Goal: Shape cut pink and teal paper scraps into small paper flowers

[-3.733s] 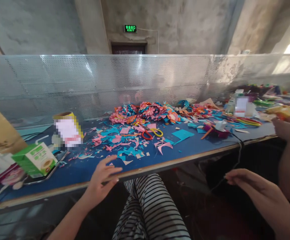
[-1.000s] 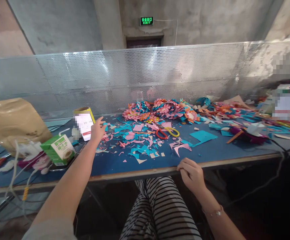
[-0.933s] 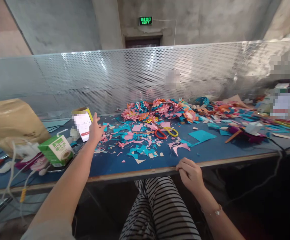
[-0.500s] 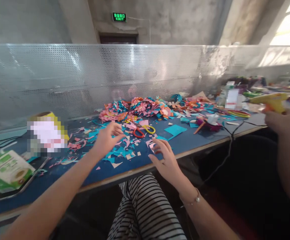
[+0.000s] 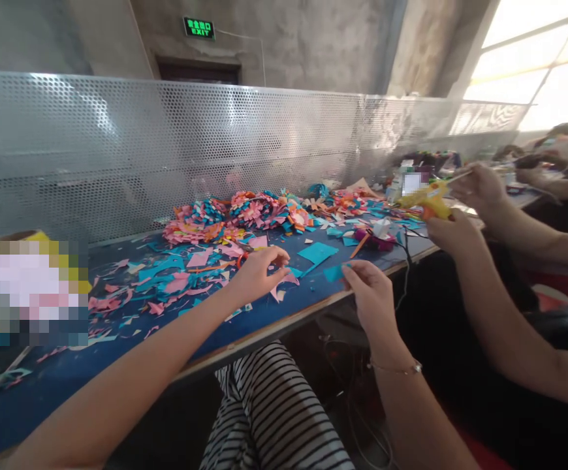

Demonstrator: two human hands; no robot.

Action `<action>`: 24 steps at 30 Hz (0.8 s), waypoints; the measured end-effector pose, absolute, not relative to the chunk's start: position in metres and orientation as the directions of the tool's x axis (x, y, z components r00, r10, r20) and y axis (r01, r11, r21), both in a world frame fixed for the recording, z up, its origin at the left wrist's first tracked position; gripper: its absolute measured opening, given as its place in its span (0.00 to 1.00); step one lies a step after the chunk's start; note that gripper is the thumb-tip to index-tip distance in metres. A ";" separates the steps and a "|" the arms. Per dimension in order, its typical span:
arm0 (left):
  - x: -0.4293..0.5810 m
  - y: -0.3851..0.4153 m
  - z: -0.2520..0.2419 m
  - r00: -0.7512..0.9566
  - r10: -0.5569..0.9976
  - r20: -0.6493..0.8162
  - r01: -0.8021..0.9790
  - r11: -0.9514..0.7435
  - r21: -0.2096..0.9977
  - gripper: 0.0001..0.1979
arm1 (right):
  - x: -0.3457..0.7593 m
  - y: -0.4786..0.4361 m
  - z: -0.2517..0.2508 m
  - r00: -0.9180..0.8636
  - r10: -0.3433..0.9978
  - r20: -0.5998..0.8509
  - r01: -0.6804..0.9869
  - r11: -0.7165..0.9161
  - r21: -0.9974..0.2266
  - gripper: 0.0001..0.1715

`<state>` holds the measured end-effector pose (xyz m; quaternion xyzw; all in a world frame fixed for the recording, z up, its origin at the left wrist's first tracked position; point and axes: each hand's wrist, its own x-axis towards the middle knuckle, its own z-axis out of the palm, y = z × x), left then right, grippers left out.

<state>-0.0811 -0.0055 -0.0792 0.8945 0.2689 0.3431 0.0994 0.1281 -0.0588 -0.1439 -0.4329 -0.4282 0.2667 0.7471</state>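
Note:
My right hand [image 5: 369, 290] pinches a small piece of blue paper [image 5: 333, 273] between thumb and fingertips, just above the table's front edge. To its left, my left hand [image 5: 259, 271] hovers over the table with fingers loosely curled and a gap to the thumb; nothing shows in it. Behind that hand, scissors with an orange-red handle [image 5: 241, 260] are partly hidden. A larger blue paper sheet [image 5: 317, 253] lies between and beyond my hands. Pink paper scraps [image 5: 200, 258] are strewn around the left hand.
Fringed paper flowers [image 5: 259, 212] are heaped along the perforated metal screen [image 5: 245, 130]. On the right, a co-worker's hands hold a yellow glue gun [image 5: 428, 201], its cord hanging off the table [image 5: 132, 356]. A yellow-edged container [image 5: 63, 261], partly blurred, stands left.
My right hand has moved right and now holds blue paper. My left hand has shifted right, over the scissors. The view has turned right, showing more of the co-worker's arms.

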 end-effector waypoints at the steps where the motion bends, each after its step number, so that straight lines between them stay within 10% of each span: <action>1: -0.083 -0.004 -0.084 0.664 0.538 0.520 0.426 -0.843 0.328 0.07 | 0.138 -0.059 -0.149 0.522 0.781 0.343 -0.113 0.462 -0.879 0.09; 7: -0.082 -0.007 -0.115 0.808 0.505 0.303 0.421 -0.855 0.302 0.23 | 0.157 -0.044 -0.161 0.564 0.821 0.086 -0.396 0.361 -0.844 0.15; 17: -0.031 -0.028 -0.121 0.685 0.714 0.146 0.201 -0.377 0.904 0.32 | 0.100 -0.070 -0.144 0.351 0.927 0.132 -0.495 0.303 -0.814 0.22; 24: -0.053 -0.059 -0.112 0.684 0.701 0.203 0.334 -0.548 0.767 0.23 | 0.104 -0.086 -0.145 0.347 0.928 0.131 -0.522 0.308 -0.795 0.21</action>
